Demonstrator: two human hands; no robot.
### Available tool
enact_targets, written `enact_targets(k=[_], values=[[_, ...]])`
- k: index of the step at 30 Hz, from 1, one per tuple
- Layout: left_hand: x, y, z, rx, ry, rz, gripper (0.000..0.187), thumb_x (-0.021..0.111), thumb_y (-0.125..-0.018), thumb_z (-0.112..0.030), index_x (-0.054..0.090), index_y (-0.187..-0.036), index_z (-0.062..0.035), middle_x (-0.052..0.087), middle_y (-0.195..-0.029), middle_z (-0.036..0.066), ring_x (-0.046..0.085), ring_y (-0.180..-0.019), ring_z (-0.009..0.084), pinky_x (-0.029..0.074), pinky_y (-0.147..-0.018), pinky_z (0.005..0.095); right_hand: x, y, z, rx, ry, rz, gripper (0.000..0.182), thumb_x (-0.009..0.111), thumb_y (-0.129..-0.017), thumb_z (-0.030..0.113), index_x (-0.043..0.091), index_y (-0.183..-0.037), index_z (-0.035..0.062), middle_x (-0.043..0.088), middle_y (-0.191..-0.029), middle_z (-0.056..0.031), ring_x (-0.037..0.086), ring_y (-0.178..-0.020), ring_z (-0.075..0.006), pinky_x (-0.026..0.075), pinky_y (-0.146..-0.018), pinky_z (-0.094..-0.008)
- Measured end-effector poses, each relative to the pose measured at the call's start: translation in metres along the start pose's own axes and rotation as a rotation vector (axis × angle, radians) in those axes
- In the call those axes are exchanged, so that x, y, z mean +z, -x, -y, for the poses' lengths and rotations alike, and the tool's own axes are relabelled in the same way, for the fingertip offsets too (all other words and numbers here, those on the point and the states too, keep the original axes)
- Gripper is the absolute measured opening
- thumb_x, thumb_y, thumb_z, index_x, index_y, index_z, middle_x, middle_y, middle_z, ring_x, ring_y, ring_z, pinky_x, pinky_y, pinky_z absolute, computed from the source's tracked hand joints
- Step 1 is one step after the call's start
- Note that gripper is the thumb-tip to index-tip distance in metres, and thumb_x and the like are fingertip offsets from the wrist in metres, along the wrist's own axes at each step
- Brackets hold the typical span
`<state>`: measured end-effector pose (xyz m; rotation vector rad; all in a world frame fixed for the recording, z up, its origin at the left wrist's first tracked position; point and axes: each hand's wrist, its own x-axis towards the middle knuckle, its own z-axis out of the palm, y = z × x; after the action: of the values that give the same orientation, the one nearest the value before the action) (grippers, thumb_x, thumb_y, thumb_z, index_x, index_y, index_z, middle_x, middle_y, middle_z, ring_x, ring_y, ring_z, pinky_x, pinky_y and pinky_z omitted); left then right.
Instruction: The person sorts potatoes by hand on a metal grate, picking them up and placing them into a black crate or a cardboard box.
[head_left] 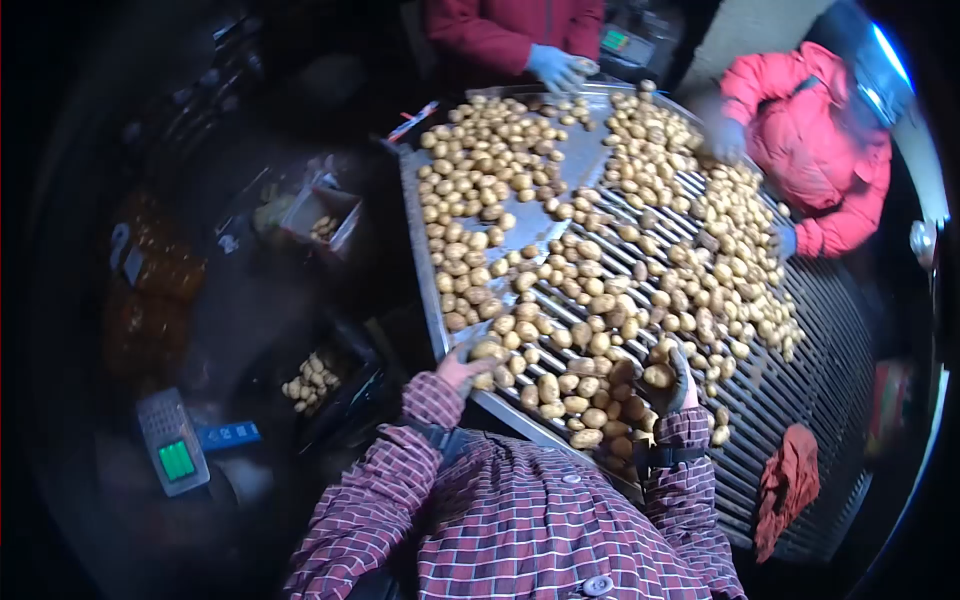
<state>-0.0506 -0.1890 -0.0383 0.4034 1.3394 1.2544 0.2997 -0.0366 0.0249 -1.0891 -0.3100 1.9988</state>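
Observation:
Many pale yellow potatoes lie over a slatted metal sorting table, some with darker, dirty skins. At its near left rim, my left hand, in a greyish glove, curls round a potato. Further right, my right hand, in a dark glove, is closed against another potato, thumb side up. Several shadowed potatoes lie just below and left of that hand. Both my sleeves are checked, and part of each hand's fingers is hidden behind potatoes.
Across the table stand two people, one in a dark red sleeve, one in a red jacket, with gloved hands among the potatoes. A red cloth lies at right. Down left are a scale, a box and a potato-filled container.

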Motion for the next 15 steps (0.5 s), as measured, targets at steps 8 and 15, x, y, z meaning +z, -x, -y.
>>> enact_targets(k=[8,15], values=[[-0.252,0.068,0.000,0.127,0.165,-0.464,0.042,0.057,-0.094,-0.035,0.051,-0.131,-0.0149,0.059,-0.123,0.012,0.064,-0.097,0.0322,0.055,-0.065,0.0411,0.214,-0.030,-0.197,-0.043,1.200,0.762,0.044,0.059,-0.093,0.034,0.054,-0.123,0.0024,0.060,-0.117,-0.0142,0.060,-0.099,-0.0258,0.048,-0.085,-0.0359],[-0.349,0.088,0.032,-0.117,0.119,-0.908,0.043,0.055,-0.094,-0.040,0.051,-0.134,-0.0241,0.056,-0.123,0.013,0.059,-0.104,0.0242,0.053,-0.075,0.0385,0.178,-0.032,-0.140,-0.488,1.758,0.560,0.046,0.066,-0.081,0.028,0.058,-0.122,0.0065,0.063,-0.110,-0.0179,0.059,-0.103,-0.0347,0.048,-0.091,-0.0395]])
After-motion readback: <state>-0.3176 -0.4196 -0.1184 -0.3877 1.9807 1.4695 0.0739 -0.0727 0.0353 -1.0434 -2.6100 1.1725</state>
